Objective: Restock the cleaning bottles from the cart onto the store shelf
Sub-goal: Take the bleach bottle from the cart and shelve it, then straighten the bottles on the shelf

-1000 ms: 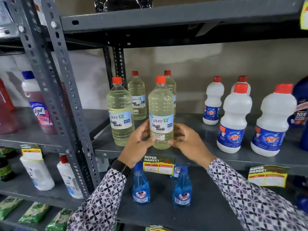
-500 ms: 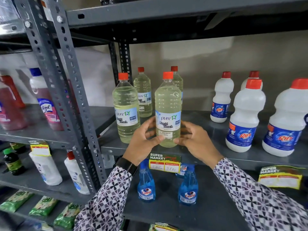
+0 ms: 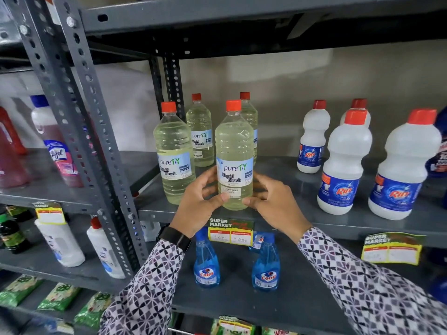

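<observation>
A clear bottle of pale yellow liquid bleach (image 3: 234,151) with a red cap stands at the front edge of the grey middle shelf (image 3: 338,223). My left hand (image 3: 200,201) and my right hand (image 3: 275,201) wrap its lower part from either side, thumbs on the label. A second bleach bottle (image 3: 173,153) stands just to its left, and two more bleach bottles (image 3: 200,131) stand behind. The cart is out of view.
White Rin bottles (image 3: 344,163) stand to the right on the same shelf. Blue Colin spray bottles (image 3: 206,259) sit on the shelf below, under a price tag (image 3: 231,232). A perforated steel upright (image 3: 79,131) divides off the left bay with a pink Lizol bottle (image 3: 56,143).
Both hands stay around the front bleach bottle, with its label turned squarely forward. The view has shifted slightly, so the shelf sits further right in frame.
</observation>
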Demonstrator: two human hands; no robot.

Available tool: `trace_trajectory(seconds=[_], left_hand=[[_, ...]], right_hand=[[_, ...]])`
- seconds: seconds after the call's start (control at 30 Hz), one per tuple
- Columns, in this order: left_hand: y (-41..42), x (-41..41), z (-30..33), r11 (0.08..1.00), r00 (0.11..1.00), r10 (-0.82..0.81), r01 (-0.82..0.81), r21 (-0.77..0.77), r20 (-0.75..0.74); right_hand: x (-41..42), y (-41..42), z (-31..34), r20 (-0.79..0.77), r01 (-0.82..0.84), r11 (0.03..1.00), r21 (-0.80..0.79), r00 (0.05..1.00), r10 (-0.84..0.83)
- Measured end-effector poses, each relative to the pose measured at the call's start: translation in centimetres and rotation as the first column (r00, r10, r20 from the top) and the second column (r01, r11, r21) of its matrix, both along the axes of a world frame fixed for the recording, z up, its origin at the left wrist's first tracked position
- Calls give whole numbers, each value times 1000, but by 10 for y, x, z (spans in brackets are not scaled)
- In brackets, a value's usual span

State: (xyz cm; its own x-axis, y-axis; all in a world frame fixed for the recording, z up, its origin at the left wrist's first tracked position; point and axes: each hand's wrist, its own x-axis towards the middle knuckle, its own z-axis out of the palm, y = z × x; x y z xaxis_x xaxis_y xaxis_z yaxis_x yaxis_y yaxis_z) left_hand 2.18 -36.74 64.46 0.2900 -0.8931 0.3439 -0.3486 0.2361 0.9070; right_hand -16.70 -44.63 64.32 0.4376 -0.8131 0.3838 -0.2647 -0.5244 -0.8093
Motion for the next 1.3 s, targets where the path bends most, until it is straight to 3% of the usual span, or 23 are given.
trace_trajectory(seconds=[0.17, 0.33, 0.4, 0.57, 0.7, 0.8, 0.93, 1.0, 1.07, 1.13, 1.3], left_hand=[[10, -13, 6, 999, 999, 49, -48, -19, 9], [39, -64, 3, 906, 913, 402, -385, -175, 73], [44, -100, 6, 877, 902, 429, -406, -258, 39], [26, -222, 20, 932, 974, 225, -215, -290, 1], [1, -329, 22, 967, 998, 40, -27, -252, 45], [-22, -404, 16, 972, 992, -41, 68, -227, 119], [-83, -460, 6, 987, 978, -47, 76, -138, 205], [-118, -463, 4, 998, 978, -31, 40, -41, 207], [-143, -459, 3, 997, 981, -68, 58, 56, 182], [-152, -458, 6, 986, 977, -150, 137, 91, 154], [-150, -465, 15, 990, 974, -138, 131, 48, 178]], right_hand=[[-9, 5, 8, -10, -52, 999, 12, 999, 52], [-61, 14, 6, -9, -21, 995, -102, 1000, 20], [-96, 20, 2, 32, -31, 987, -157, 999, 36], [-207, 25, -2, 103, 26, 948, -318, 995, 7], [-308, 14, 1, 209, 229, 889, -397, 966, -156], [-378, -8, 2, 258, 399, 840, -368, 912, -320], [-442, -51, 10, 192, 534, 811, -238, 845, -499], [-458, -73, 18, 76, 486, 869, -92, 873, -481], [-463, -93, 24, -25, 344, 937, 64, 939, -343], [-464, -111, 24, -90, 272, 960, 73, 960, -265], [-477, -123, 18, -93, 182, 982, 39, 980, -178]])
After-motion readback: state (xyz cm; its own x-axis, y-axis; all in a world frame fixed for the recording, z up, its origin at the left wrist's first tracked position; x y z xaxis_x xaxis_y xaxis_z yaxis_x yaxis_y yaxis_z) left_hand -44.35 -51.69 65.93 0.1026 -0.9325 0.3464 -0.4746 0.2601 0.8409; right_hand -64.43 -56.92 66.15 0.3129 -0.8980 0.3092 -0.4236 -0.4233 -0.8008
